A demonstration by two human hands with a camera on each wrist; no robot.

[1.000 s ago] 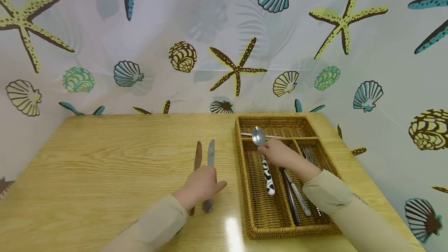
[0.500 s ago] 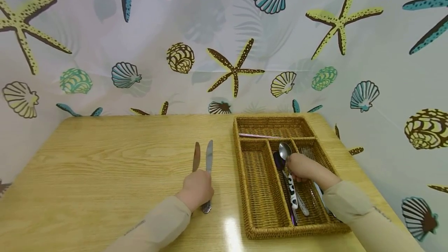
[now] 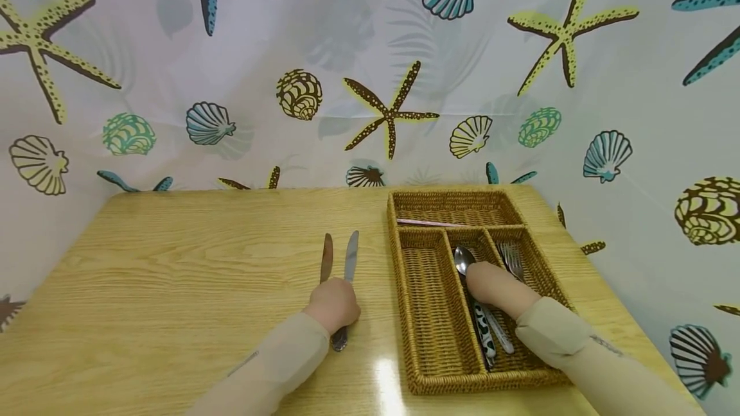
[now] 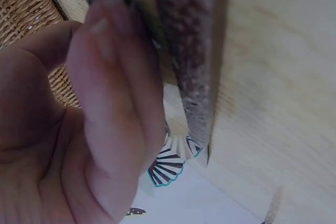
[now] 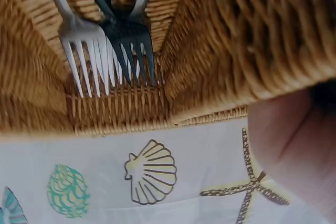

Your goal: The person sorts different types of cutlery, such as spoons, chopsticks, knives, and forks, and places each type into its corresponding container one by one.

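Observation:
My left hand [image 3: 334,303] grips the silver table knife [image 3: 351,254] on the table, its ornate handle end showing below the fingers. Just left of it lies a second knife [image 3: 327,255], reflecting brown, which looms close in the left wrist view. My right hand [image 3: 497,286] reaches into the middle compartment of the wicker tray [image 3: 412,339] and holds a spoon [image 3: 464,258] by its neck. The spoon's cow-patterned handle [image 3: 487,339] lies along other cutlery there; my right fingertips are hidden. Only part of the right hand [image 5: 286,135] shows in the right wrist view.
Several forks [image 5: 113,45] lie in the tray's right compartment. A pinkish stick [image 3: 428,223] lies in the back compartment, and the left compartment shows its woven base. The wooden table [image 3: 202,262] ends at a shell-patterned cloth [image 3: 324,37].
My right hand has carried the spoon from over the left compartment rightward and down into the middle one. My left thumb, stretched out before, has drawn in at the knife.

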